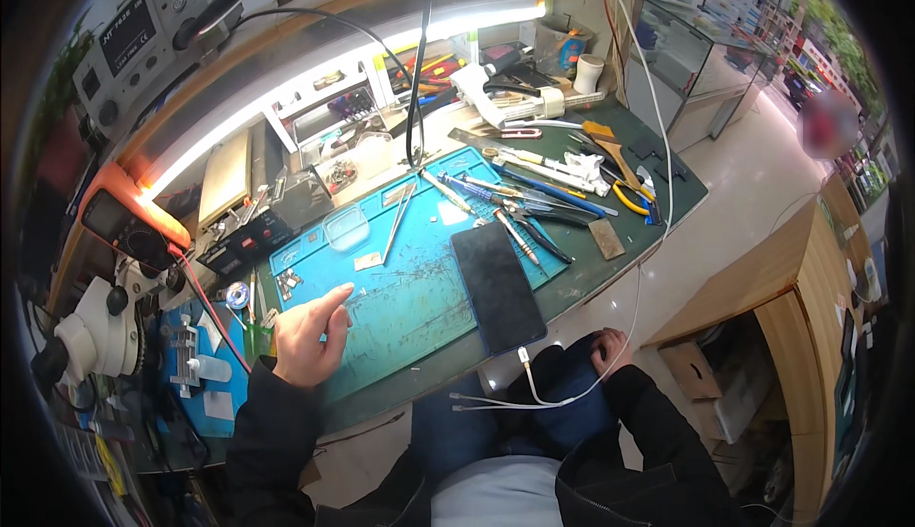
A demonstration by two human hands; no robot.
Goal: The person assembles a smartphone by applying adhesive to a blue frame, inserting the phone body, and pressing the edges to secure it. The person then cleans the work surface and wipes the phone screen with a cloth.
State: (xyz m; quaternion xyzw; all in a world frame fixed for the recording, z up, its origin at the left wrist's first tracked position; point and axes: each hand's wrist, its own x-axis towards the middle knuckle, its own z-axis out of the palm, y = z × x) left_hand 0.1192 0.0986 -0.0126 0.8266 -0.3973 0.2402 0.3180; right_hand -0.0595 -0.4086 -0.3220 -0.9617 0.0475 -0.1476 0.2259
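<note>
My left hand [313,334] hovers over the left front part of a worn blue work mat [410,308]. Its index finger is stretched out, the thumb lies apart below it, and nothing shows between them. A black smartphone [497,284] lies on the mat's right side, its screen dark. Plugged into its near edge is a white charging cable [545,401] with several ends, the loose ones hanging over my lap. My right hand [608,348] rests on my thigh with curled fingers, and the cable runs across it. No held thing is visible there.
Tweezers [398,225] and a clear plastic dish [346,229] lie on the mat. Screwdrivers, pliers [541,233] and a brush [610,149] crowd the right. At left stand an orange multimeter [133,224] and a white microscope part [95,332]. A black cable [422,60] hangs overhead.
</note>
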